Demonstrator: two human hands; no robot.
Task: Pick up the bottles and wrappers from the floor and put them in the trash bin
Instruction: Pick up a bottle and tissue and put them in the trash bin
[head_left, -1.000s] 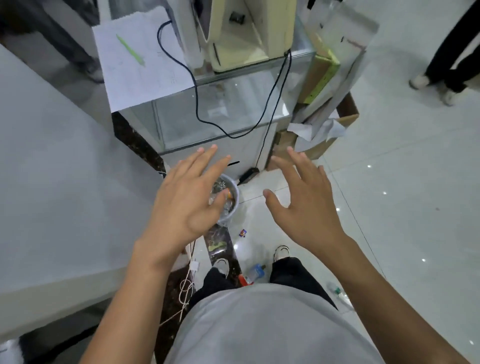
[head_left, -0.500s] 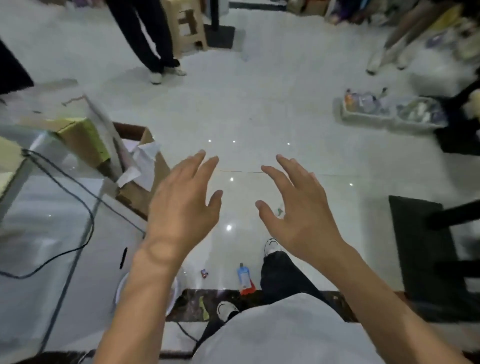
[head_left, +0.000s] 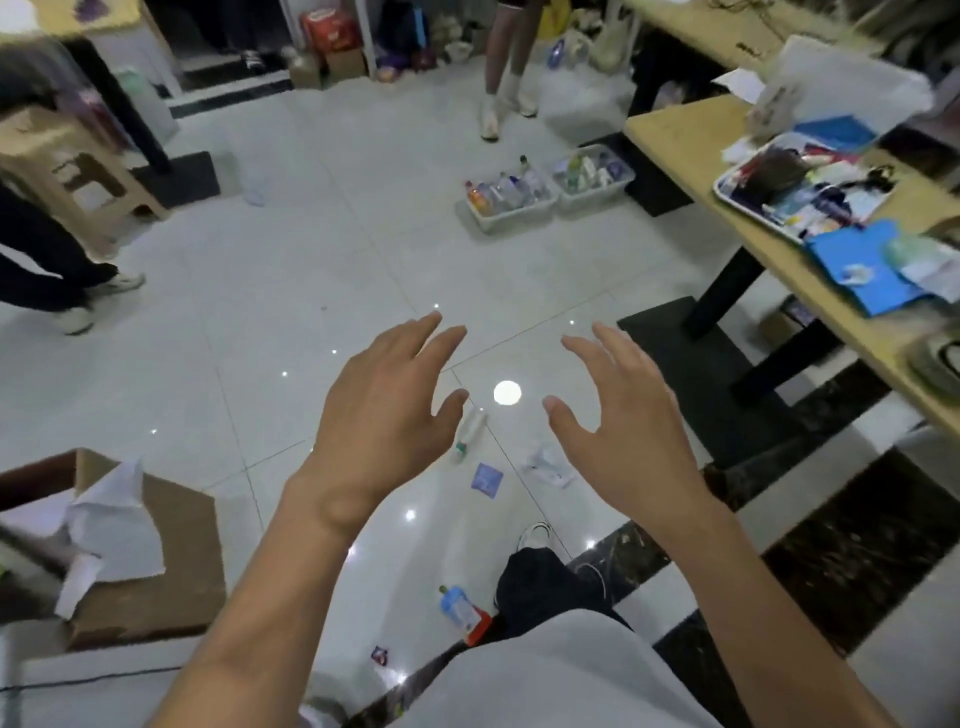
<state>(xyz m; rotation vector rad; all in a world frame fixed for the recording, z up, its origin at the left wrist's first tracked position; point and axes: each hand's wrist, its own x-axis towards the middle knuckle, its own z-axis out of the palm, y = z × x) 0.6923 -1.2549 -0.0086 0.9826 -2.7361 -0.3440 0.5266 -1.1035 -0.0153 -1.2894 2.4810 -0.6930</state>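
While the left hand (head_left: 384, 415) and the right hand (head_left: 618, 431) hang out in front, palms down, fingers spread and holding nothing, the litter lies on the white tiled floor (head_left: 260, 322) below them. A clear bottle (head_left: 471, 432) shows in the gap between the two thumbs, closer to the left one. It lies flat, green cap toward the person, base pointing away and slightly right.

Nearer the person's shoe sits a blue wrapper (head_left: 487, 479), and just right of it a crumpled white wrapper (head_left: 548, 463), beneath the right hand. A blue bottle (head_left: 460, 613) lies by the dark trouser leg, with a small dark wrapper (head_left: 380, 654) near it.

I'd expect the left hand to go straight down and grip the clear bottle across its width. Nothing blocks that: the cardboard box (head_left: 171, 561) to the left and the table (head_left: 753, 249) to the right are well apart. I cannot make out the trash bin for certain.
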